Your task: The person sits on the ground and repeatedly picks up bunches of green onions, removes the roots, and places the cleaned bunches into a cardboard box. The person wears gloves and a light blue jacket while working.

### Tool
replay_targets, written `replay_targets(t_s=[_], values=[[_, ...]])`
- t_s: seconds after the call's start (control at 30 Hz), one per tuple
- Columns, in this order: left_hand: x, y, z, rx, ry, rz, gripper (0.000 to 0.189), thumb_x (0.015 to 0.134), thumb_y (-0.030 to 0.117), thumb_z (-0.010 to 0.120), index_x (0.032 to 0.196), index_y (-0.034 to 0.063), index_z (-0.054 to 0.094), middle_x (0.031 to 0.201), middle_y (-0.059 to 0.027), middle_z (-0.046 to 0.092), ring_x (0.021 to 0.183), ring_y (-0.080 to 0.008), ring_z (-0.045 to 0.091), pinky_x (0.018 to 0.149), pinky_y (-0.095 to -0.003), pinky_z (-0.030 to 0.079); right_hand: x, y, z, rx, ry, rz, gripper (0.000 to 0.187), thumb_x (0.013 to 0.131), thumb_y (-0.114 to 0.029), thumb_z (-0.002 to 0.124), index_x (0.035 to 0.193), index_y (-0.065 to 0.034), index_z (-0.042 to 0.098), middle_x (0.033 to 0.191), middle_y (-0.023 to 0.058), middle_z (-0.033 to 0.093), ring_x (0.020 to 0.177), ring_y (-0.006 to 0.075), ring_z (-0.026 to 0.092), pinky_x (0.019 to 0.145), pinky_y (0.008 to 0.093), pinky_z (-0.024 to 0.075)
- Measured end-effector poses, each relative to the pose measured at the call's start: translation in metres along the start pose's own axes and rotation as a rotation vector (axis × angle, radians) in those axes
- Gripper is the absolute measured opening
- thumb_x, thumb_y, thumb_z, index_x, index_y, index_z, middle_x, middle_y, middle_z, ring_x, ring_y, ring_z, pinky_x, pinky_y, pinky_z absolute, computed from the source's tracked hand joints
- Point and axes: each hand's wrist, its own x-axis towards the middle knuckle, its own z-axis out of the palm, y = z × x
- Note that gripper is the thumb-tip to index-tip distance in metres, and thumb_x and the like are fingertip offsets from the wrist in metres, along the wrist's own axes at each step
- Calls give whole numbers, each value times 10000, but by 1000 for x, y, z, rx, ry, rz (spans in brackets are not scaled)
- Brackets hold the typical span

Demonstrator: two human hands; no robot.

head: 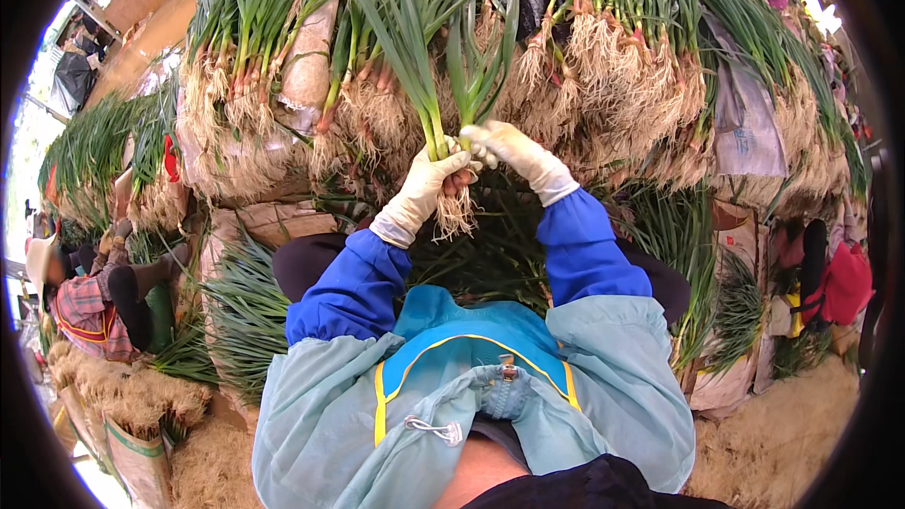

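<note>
Shut around the lower stems of leafy allium plants (433, 120), apparently green garlic, is my left hand (413, 194) in a cream glove. Their pale roots (454, 213) hang below its fingers. My right hand (527, 155), gloved alike, is close beside it with bent fingers at the base of a second leafy stalk (466, 102). Those fingertips are slightly blurred, and whether they grip the stalk cannot be told. Directly beyond both hands, more rooted plants (622, 85) lie in a thick heap, roots towards me and leaves away.
Loose green plants lie at my left (247, 311) and right (679, 254), beside woven sacks (735, 226). Trimmed roots (778, 438) cover the floor. A person in a hat (88, 304) sits at far left; another in red (845, 283) is at far right.
</note>
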Motion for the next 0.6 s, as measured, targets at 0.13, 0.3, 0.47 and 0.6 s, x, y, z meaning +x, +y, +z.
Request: replay_targets(t_s=[0.13, 0.3, 0.47, 0.6], values=[[-9, -11, 4, 100, 95, 43, 185, 817, 51, 676, 934, 66, 534, 740, -42, 618, 548, -105, 574, 525, -238, 507, 20, 24, 18, -162, 137, -14, 473, 844, -398, 645, 1003, 47, 634, 813, 98, 657, 710, 167, 596, 649, 299, 480], [-15, -11, 14, 36, 170, 83, 211, 813, -2, 661, 885, 87, 484, 695, 2, 535, 482, -79, 493, 469, -227, 464, 14, 38, 24, -467, 291, -210, 542, 848, -432, 630, 1015, 83, 623, 817, 128, 664, 744, 212, 616, 718, 340, 490], [-15, 5, 3, -306, -75, 37, 194, 851, 96, 641, 997, 37, 527, 844, -75, 635, 674, -145, 614, 574, -321, 563, -5, 20, 58, 513, 255, -262, 265, 936, -230, 546, 839, 10, 601, 653, 40, 550, 508, 137, 525, 445, 268, 433], [-11, 8, -1, -440, -145, 51, 231, 866, 129, 630, 1041, 33, 513, 881, -72, 595, 685, -129, 577, 591, -290, 528, 9, 25, 75, 428, 468, -280, 239, 925, -186, 535, 751, -27, 575, 616, 13, 522, 496, 114, 505, 424, 247, 399]])
